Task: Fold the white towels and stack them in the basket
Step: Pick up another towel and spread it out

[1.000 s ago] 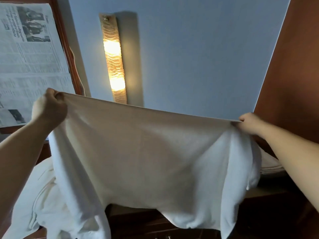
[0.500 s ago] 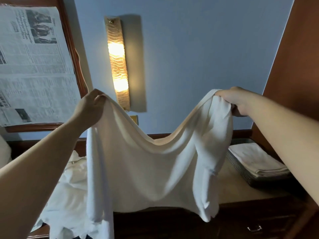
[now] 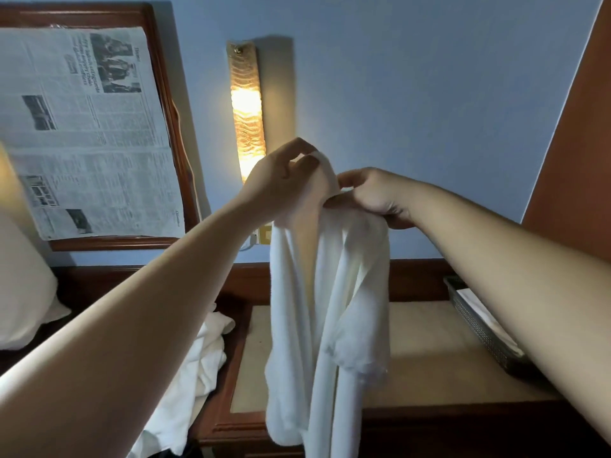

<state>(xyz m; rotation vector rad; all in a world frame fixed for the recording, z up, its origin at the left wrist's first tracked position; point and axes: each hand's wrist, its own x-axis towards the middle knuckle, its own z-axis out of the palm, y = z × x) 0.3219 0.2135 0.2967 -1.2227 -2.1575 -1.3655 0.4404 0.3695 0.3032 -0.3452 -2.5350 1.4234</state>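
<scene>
A white towel hangs doubled in the air above the bedside table. My left hand pinches one top corner of it. My right hand grips the other top corner, and the two hands meet at the towel's upper edge. A dark mesh basket stands at the table's right side, with folded white towels inside, partly hidden by my right forearm. A heap of unfolded white towels lies left of the table.
A lit wall lamp hangs behind the hands. A wooden frame covered with newspaper is on the wall at left. A white pillow lies at far left. A brown wooden panel rises at right.
My hands have come together from wide apart, bringing the towel's two top corners to meet. The towel now hangs folded in half lengthwise.
</scene>
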